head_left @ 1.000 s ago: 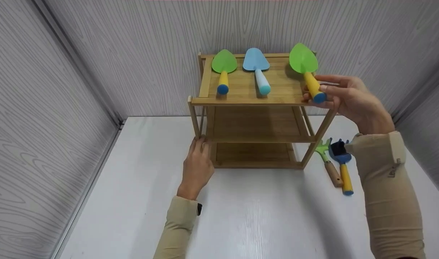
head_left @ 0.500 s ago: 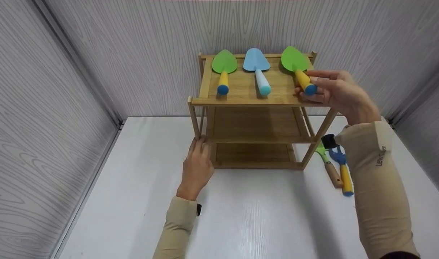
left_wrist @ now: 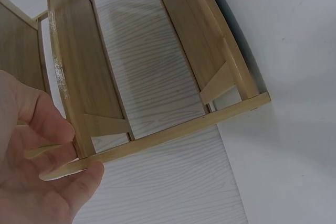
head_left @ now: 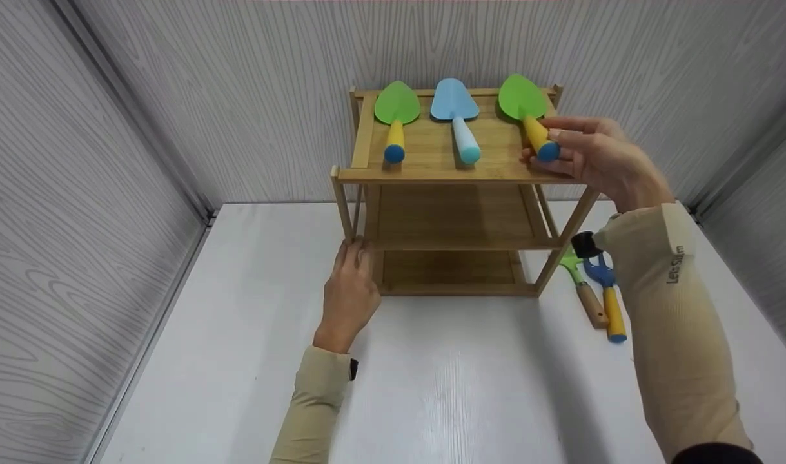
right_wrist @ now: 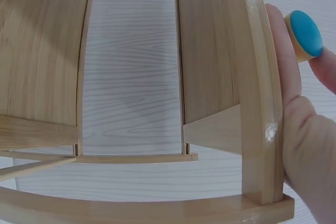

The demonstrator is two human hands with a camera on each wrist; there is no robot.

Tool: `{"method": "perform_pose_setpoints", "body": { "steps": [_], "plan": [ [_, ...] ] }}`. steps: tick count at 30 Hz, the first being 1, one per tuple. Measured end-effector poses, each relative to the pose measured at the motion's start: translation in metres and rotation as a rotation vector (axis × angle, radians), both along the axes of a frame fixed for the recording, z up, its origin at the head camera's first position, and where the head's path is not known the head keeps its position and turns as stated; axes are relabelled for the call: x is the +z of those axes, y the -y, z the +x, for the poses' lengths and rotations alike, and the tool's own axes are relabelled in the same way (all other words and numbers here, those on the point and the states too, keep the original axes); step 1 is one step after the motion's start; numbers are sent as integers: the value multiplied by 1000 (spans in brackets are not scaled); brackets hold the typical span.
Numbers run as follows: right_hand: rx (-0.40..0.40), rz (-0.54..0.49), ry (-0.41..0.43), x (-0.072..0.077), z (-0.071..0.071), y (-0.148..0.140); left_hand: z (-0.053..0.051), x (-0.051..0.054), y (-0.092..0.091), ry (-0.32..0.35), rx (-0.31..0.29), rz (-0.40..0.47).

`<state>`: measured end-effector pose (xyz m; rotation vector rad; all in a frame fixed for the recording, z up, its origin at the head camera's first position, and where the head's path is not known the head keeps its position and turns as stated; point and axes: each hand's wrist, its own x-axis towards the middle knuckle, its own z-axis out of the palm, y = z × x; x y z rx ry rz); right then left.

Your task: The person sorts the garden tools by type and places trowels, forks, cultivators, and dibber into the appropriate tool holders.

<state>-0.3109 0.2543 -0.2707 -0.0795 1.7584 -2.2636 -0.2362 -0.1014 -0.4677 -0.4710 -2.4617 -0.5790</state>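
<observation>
A wooden three-tier rack [head_left: 489,175] stands against the back wall. At its top right, my right hand [head_left: 609,158] pinches the yellow handle of a green-bladed trowel [head_left: 521,98]; the blade lies over the top shelf. In the right wrist view, the handle's blue end [right_wrist: 305,34] shows between the right hand's fingers [right_wrist: 286,59], beside the shelf's front rail. Another green trowel [head_left: 398,103] and a light-blue trowel [head_left: 454,102] lie on the same shelf, handles forward. My left hand [head_left: 351,293] holds the rack's left front leg, thumb and fingers [left_wrist: 86,182] around it at the middle shelf.
Right of the rack, a green hand rake [head_left: 589,303] with a wooden handle and a blue fork [head_left: 614,316] with a yellow handle lie on the white table [head_left: 431,386]. My right sleeve partly covers the fork. Grey wood-grain walls [head_left: 270,96] enclose the table.
My right hand has moved left with the trowel, bringing it further over the top shelf and nearer the blue one. My left hand keeps its hold on the rack. The head view has shifted slightly.
</observation>
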Motion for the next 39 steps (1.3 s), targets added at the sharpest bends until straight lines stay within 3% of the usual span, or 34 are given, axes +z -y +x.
{"method": "perform_pose_setpoints", "body": {
  "steps": [11,18,25,32,39],
  "plan": [
    [-7,8,21,2,-2,7,1,-3,3,15,26,-3],
    [-38,-54,23,1,0,7,0,-1,3,27,23,5],
    [-59,33,13,5,5,8,-1,0,0,5,7,8],
    [-63,198,-13,9,13,7,-1,-1,-1,13,18,-6],
    [-40,140,-76,4,33,-11,0,-1,0,-7,12,-14]
  ]
}}
